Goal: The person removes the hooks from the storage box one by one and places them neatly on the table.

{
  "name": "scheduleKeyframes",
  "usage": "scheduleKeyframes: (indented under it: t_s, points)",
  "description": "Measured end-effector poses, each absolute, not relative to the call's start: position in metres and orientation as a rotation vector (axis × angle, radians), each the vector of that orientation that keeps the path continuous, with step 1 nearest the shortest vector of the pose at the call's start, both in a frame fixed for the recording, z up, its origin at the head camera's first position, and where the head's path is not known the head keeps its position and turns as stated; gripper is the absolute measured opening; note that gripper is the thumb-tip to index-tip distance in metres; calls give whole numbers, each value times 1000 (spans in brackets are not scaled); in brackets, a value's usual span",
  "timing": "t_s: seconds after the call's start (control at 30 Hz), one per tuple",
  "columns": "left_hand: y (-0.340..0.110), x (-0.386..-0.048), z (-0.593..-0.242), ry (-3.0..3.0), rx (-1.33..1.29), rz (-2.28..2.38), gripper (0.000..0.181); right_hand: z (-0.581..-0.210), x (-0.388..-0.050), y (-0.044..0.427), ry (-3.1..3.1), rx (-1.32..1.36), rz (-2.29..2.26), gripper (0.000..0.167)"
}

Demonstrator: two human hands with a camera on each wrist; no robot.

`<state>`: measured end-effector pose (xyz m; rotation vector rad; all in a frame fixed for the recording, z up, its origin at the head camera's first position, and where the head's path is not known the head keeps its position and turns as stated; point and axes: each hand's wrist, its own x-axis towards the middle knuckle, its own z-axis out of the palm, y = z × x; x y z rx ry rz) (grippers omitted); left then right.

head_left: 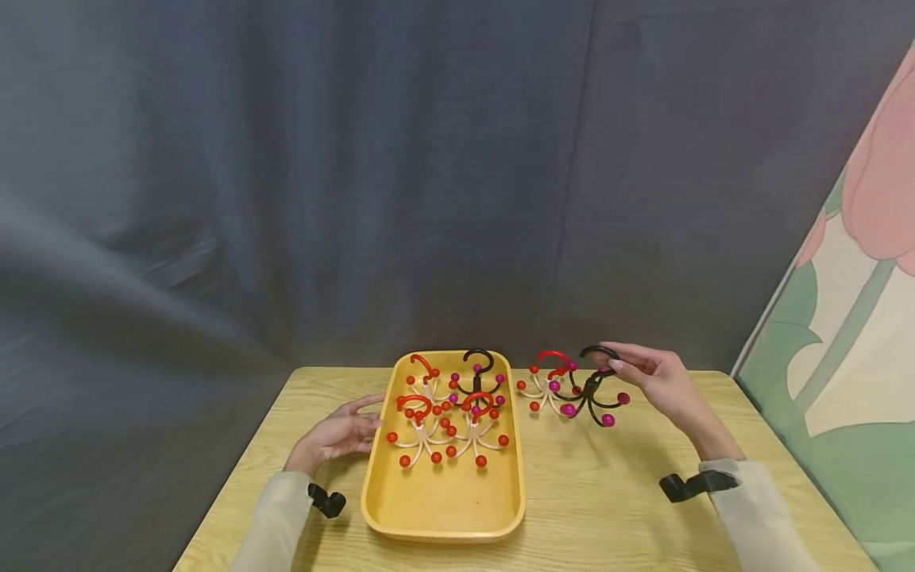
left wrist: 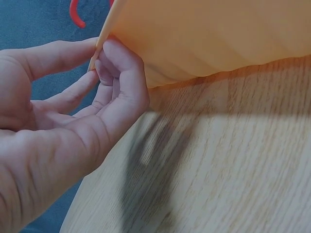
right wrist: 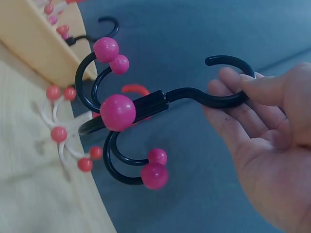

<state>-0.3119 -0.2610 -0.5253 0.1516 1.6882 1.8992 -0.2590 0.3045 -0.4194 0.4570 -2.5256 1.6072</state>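
My right hand (head_left: 658,385) pinches the hook of a black claw-shaped hanger (right wrist: 151,108) between thumb and fingers. Curved black arms tipped with magenta balls spread from its stem, held up to the right of the yellow tray (head_left: 443,520). With thumb and fingers my left hand (head_left: 339,433) grips the tray's left rim, as the left wrist view shows. Inside the tray stand another black hanger (head_left: 477,384) and three white ones with red hooks and red balls, including a front-right one (head_left: 475,429). One more red-hooked white hanger (head_left: 547,389) stands on the table just right of the tray.
The pale wooden table (head_left: 586,508) carries the tray and hangers. A dark grey curtain (head_left: 443,175) hangs behind the table's back edge. At the right is a panel (head_left: 851,365) with a painted pink flower and green leaves.
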Motion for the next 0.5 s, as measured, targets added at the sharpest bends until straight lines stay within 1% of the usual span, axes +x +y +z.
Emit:
scheduleKeyframes:
  t_s: [0.5]
  points:
    - [-259,-311,-524,1666,180,1908,73,-442,-275,334,-2568,360,1601,47]
